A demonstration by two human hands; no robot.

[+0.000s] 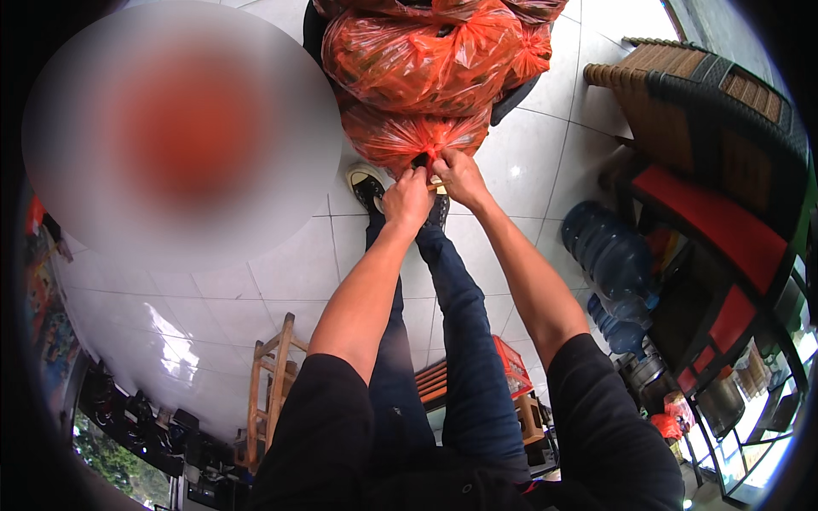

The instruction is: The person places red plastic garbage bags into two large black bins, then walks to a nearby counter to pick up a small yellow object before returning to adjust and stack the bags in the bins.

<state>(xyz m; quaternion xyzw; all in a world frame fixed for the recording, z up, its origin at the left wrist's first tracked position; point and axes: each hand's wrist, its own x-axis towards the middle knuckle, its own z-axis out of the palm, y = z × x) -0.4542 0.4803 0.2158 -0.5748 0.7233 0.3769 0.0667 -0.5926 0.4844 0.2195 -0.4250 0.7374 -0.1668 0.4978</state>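
Before my feet lies a translucent red plastic bag (pixel 377 137), its mouth gathered into a tight, pleated neck. My right hand (pixel 461 180) pinches at that neck from the right side. Close beside it, my left hand (pixel 409 199) has its fingers curled at the loose end of the bag; they hide just what they grip. A thin tan strip (pixel 436 186), perhaps a rubber band or a stick, shows between the two hands. Another filled red bag (pixel 422 64) rests behind and above the first, with dark contents dimly visible.
More red bags (pixel 533 54) are piled at the top. A woven rattan chair (pixel 696 96) and large blue water jugs (pixel 607 249) stand on the right. To the left, a wooden frame (pixel 275 383) rises from the white tiled floor (pixel 287 281). A blurred oval covers the upper left.
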